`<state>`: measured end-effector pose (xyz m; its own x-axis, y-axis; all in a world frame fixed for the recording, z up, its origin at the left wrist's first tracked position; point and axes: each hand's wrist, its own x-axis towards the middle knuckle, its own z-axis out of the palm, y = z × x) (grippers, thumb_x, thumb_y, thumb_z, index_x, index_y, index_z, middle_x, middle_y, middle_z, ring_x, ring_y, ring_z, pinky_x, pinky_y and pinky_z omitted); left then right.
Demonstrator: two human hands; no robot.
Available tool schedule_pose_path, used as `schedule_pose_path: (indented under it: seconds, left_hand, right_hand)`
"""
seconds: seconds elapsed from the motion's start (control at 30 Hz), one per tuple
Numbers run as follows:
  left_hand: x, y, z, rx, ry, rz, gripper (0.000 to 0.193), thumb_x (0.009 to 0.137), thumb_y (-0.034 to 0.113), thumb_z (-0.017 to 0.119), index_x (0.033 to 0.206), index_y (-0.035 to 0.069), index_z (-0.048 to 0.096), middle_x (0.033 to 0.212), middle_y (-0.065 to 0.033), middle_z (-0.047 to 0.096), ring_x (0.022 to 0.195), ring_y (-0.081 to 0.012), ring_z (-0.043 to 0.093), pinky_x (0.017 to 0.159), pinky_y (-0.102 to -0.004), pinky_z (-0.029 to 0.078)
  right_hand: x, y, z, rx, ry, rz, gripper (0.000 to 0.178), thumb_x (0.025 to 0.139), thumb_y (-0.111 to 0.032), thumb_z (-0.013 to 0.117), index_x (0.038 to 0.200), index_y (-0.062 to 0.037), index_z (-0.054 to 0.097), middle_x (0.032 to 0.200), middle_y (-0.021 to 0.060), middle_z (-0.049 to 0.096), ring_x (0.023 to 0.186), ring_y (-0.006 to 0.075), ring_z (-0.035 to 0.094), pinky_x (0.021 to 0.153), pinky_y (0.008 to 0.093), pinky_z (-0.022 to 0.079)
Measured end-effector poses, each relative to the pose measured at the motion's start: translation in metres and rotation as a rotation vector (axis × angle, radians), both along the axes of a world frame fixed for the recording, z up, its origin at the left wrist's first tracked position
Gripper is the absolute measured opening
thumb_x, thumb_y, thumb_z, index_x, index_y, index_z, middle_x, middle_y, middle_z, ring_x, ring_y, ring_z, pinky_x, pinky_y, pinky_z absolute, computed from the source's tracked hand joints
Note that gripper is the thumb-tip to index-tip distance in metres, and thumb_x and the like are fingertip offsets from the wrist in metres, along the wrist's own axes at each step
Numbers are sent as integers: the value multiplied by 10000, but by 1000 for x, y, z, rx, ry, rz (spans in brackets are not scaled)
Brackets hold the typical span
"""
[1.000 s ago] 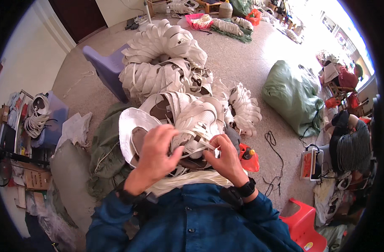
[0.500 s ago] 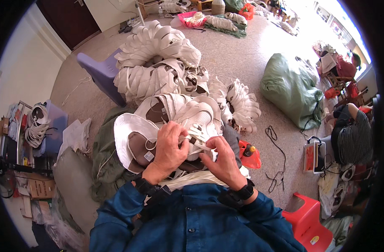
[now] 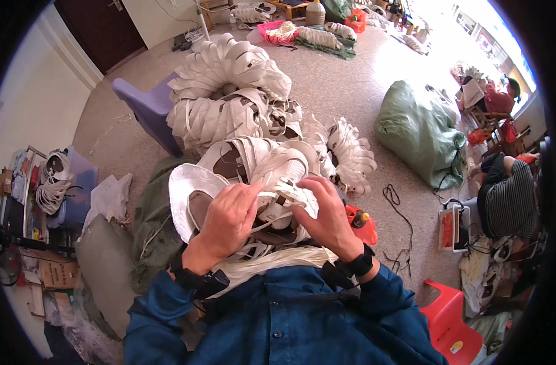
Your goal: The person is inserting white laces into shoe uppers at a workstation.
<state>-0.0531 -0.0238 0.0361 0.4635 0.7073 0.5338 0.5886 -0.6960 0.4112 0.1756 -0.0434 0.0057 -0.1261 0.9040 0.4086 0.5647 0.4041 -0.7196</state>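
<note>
Directly before the wearer's torso, between both hands: one pale shoe upper (image 3: 281, 167), toe pointing away from the body, with white laces (image 3: 292, 193) crossing it loosely.

Left hand (image 3: 228, 214): at the upper's left side, fingers together and bent, back of hand toward the camera. Fingertips partly hidden; cannot tell whether they pinch a lace.

Right hand (image 3: 322, 213): at the upper's right side, thumb and forefinger spread apart beside the laces. Other fingers hidden; cannot tell whether they grip anything.

Both wrists carry black bands; sleeves (image 3: 153, 316) dark blue.

Left of the left hand: a second upper (image 3: 179, 182), white rim, brown inside. Nearer the torso, below the hands: a bundle of cream strips (image 3: 278, 260).

Beyond the worked upper: uppers nested in curved stacks (image 3: 229, 64), near a purple chair (image 3: 138, 106). Right of the right hand: a red bag (image 3: 366, 233) with a dark bottle (image 3: 360, 220); farther right, on the floor (image 3: 345, 79), a black cord (image 3: 399, 222) and a full green sack (image 3: 411, 128). Lower right: a red stool (image 3: 451, 322).
</note>
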Motion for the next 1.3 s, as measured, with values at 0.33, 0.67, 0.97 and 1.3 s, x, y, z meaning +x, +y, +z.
schedule_pose_path:
  seconds: [0.33, 0.67, 0.97, 1.3]
  left_hand:
    - [5, -5, 14, -132, -83, 9, 289, 893, -4, 620, 1181, 2, 632, 923, -170, 612, 798, -370, 632, 688, -425, 523]
    - [3, 6, -25, -469, -300, 53, 167, 986, 10, 546, 1104, -20, 661, 817, -106, 586, 711, -200, 595, 650, -302, 468]
    - [-23, 13, -36, -452, -191, 106, 171, 970, 17, 572, 1085, -27, 689, 839, -112, 655, 743, -200, 645, 675, -302, 498]
    - [-11, 18, -27, -276, -38, 198, 80, 931, 45, 645, 962, -26, 662, 827, -104, 686, 727, -192, 656, 661, -295, 502]
  right_hand:
    - [-22, 21, -16, -223, 657, -27, 96, 983, -58, 559, 1052, -10, 606, 864, 86, 688, 824, 158, 642, 774, 296, 494]
    - [32, 11, -42, -279, 1256, -201, 179, 1060, -173, 471, 1043, -33, 582, 979, 89, 687, 926, 171, 675, 901, 337, 537]
    - [48, 8, -43, -269, 1314, -260, 170, 1054, -177, 457, 1080, -46, 563, 1030, 121, 690, 949, 211, 679, 885, 372, 547]
    - [55, 6, -33, -299, 1262, -286, 169, 1054, -175, 465, 1058, -49, 578, 981, 103, 705, 860, 164, 678, 780, 315, 552]
